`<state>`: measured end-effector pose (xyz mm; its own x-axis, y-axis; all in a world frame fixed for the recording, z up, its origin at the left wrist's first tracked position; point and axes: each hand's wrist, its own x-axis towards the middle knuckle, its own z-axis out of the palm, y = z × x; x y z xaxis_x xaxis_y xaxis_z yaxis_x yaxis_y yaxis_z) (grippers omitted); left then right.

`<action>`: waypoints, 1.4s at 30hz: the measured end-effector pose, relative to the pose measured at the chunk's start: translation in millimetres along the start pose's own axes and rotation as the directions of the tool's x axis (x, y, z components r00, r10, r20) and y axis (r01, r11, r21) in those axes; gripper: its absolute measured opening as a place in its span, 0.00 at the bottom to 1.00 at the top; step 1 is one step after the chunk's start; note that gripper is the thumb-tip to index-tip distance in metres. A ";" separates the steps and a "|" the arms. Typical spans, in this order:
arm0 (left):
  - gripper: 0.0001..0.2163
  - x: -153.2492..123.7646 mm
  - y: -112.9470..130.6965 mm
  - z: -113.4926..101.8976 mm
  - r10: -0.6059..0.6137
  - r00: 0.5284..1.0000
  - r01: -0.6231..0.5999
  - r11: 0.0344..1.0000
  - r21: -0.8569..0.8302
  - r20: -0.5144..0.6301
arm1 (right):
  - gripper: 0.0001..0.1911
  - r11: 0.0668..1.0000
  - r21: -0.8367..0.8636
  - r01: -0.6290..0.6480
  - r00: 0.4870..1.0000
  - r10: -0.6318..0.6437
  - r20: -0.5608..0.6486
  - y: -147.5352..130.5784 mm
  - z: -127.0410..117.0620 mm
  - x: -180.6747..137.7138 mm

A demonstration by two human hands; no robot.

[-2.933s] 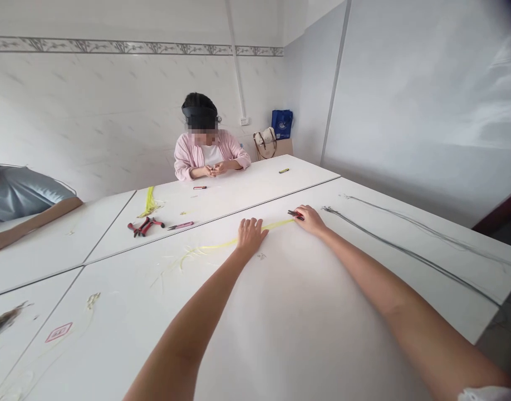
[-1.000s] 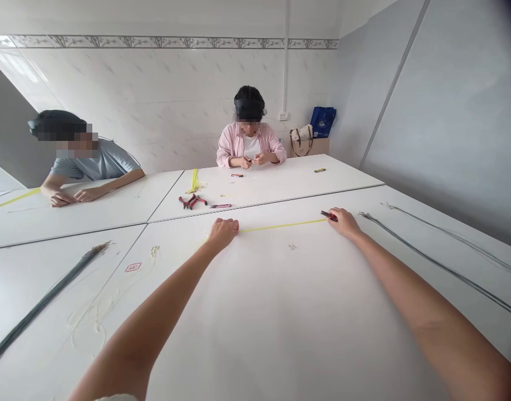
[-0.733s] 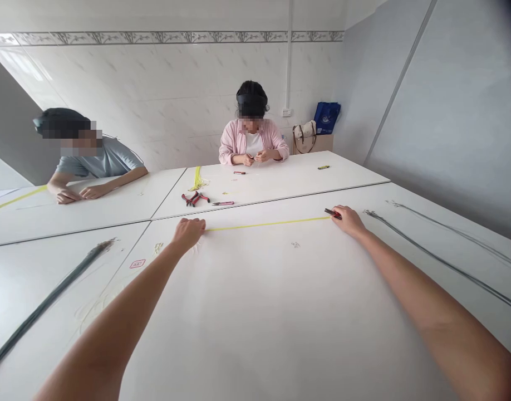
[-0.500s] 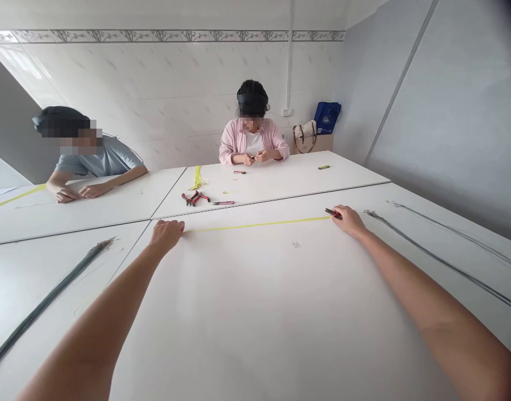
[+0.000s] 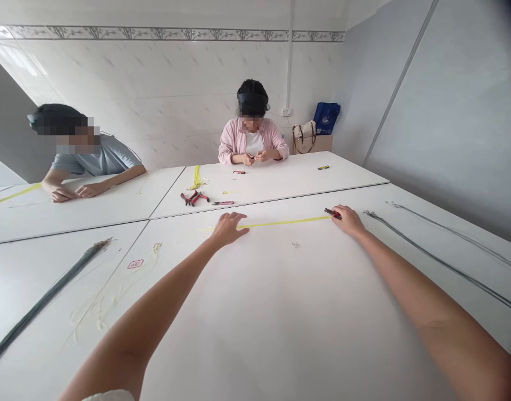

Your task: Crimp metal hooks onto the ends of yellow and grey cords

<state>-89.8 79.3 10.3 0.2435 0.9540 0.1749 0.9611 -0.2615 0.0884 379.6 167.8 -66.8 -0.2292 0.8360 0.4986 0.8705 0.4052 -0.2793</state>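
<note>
Yellow cord lies straight on the counter; left hand presses it with fingers spread, right hand closes fingers on small red-black tool

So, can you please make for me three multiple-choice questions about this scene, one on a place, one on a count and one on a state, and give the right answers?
1. Where do the red-handled pliers lie?
A. Inside the blue bag
B. On the far table, beside a pink-handled knife
C. On top of the dark wire bundle

2. How many other people sit at the tables?
A. One
B. Four
C. Two

3. What is the right hand doing?
A. Pinching a small red-and-black tool at the end of the yellow strand
B. Lying open on the pliers
C. Holding the blue bag

Answers:
1. B: the pliers lie on the far table, close to the knife.
2. C: a person in a pink shirt and a person in a grey T-shirt sit there.
3. A: the fingers are closed on the tool.
</note>
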 end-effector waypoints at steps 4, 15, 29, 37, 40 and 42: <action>0.08 20.8 19.9 8.2 0.029 0.998 -0.027 0.999 -0.029 0.060 | 0.04 1.000 -0.003 0.009 1.000 -0.009 0.002 2.7 3.1 3.2; 0.08 11.1 -13.7 2.3 -0.027 0.999 0.032 0.994 0.109 -0.045 | 0.04 0.997 0.044 0.065 0.998 -0.065 -0.006 0.5 9.7 16.2; 0.17 -6.4 -18.1 30.6 -0.049 0.934 0.113 0.981 0.161 -0.355 | 0.09 0.924 0.301 -0.235 0.925 0.308 -0.223 -3.9 -4.0 8.0; 0.20 -9.7 -15.4 31.6 -0.005 0.926 0.091 0.973 0.210 -0.378 | 0.12 0.785 0.468 -0.406 0.830 0.531 -0.170 -7.9 -7.8 1.5; 0.21 -11.0 -10.5 30.0 0.043 0.930 0.046 0.972 0.231 -0.365 | 0.15 0.713 0.541 -0.446 0.796 0.592 -0.125 -9.2 -8.7 -3.4; 0.20 -13.0 -6.4 28.6 0.073 0.934 0.014 0.971 0.240 -0.351 | 0.15 0.655 0.605 -0.453 0.777 0.622 -0.092 -9.0 -10.0 -7.8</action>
<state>-95.4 72.8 -20.6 0.2519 0.8200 0.5139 0.9676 -0.2054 -0.1466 377.9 153.9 -60.0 0.4037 0.8679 0.2896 0.4105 0.1110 -0.9051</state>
